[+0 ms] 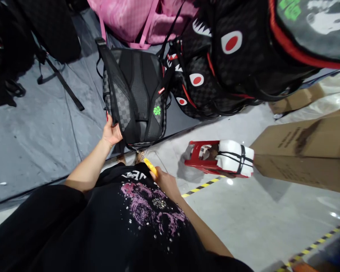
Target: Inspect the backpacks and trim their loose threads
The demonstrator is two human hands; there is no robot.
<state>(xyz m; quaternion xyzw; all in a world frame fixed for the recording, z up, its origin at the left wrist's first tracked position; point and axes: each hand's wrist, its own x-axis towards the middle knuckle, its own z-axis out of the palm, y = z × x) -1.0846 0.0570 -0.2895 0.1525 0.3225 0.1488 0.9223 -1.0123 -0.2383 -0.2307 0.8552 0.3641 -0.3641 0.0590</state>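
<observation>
A black and grey checkered backpack (126, 107) lies with its padded back panel and shoulder straps facing up. My left hand (112, 133) grips its lower left side, the thumb showing and some fingers hidden by the edge. My right hand (164, 181) is closed around small yellow-handled snips (150, 166). Their thin metal tip points at the bottom edge of the backpack; whether it touches cannot be made out. A green patch (156, 110) marks the lower right strap.
A pink backpack (127, 19) lies beyond. Black bags with red-and-white eyes (231, 42) crowd the right, dark bags (53, 30) the far left. Grey sheeting (39, 143) covers the surface. A red stool (202, 163) with a white strapped pad stands by a cardboard box (303, 151).
</observation>
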